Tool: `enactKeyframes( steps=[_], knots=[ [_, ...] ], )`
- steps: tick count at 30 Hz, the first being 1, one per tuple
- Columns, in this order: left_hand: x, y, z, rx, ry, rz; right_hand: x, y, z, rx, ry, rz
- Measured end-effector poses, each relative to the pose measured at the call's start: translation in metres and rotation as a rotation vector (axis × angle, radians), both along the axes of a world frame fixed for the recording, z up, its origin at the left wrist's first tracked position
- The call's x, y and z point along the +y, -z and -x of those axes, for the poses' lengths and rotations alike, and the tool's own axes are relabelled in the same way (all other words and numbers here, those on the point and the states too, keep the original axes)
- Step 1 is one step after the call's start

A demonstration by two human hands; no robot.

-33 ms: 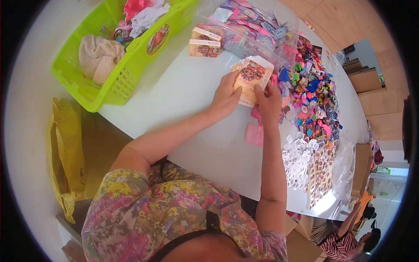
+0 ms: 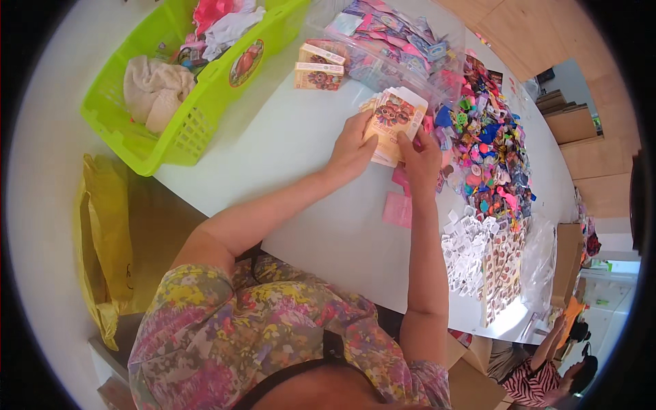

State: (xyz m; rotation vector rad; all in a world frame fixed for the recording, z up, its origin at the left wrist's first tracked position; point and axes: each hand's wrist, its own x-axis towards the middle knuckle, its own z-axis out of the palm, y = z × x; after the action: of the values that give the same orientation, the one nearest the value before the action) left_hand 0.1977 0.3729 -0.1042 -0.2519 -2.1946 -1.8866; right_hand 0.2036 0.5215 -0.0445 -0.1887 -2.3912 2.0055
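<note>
Both hands hold a fanned stack of flat printed cartons [image 2: 394, 123], cream and orange with cartoon figures and a white upper edge, above the white table. My left hand [image 2: 354, 147] is closed round its left side, thumb on the front. My right hand [image 2: 421, 152] pinches the lower right side, thumb on the front; the fingers behind are partly hidden. Two small boxes [image 2: 319, 76] in similar colours stand beyond my left hand. Pink flat pieces [image 2: 398, 209] lie on the table beside my right wrist.
A lime-green basket [image 2: 179, 147] with cloths stands at far left. A clear bin [image 2: 383, 83] of colourful packets is beyond my hands. At right lie a heap of small colourful items [image 2: 488, 143], white pieces [image 2: 466, 256] and a sticker sheet [image 2: 502, 280]. Another person [image 2: 536, 376] sits at lower right.
</note>
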Motion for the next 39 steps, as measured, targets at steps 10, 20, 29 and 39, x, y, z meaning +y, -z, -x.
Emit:
enactKeyframes(
  steps=[10,20,29,39],
  knots=[
    [-0.019,-0.017,-0.016,0.139,-0.088,0.117,-0.003,0.002,-0.017,0.371,0.226,0.338],
    [-0.028,-0.047,-0.083,-0.932,0.926,-1.092,0.006,-0.013,-0.122,-0.010,-0.021,-0.267],
    [-0.002,-0.051,-0.136,-0.777,0.877,-0.448,0.020,-0.002,-0.189,0.032,0.060,-0.041],
    [-0.011,0.000,-0.152,-0.499,0.560,-0.368,0.008,0.020,-0.197,-0.133,0.180,-0.083]
  ],
)
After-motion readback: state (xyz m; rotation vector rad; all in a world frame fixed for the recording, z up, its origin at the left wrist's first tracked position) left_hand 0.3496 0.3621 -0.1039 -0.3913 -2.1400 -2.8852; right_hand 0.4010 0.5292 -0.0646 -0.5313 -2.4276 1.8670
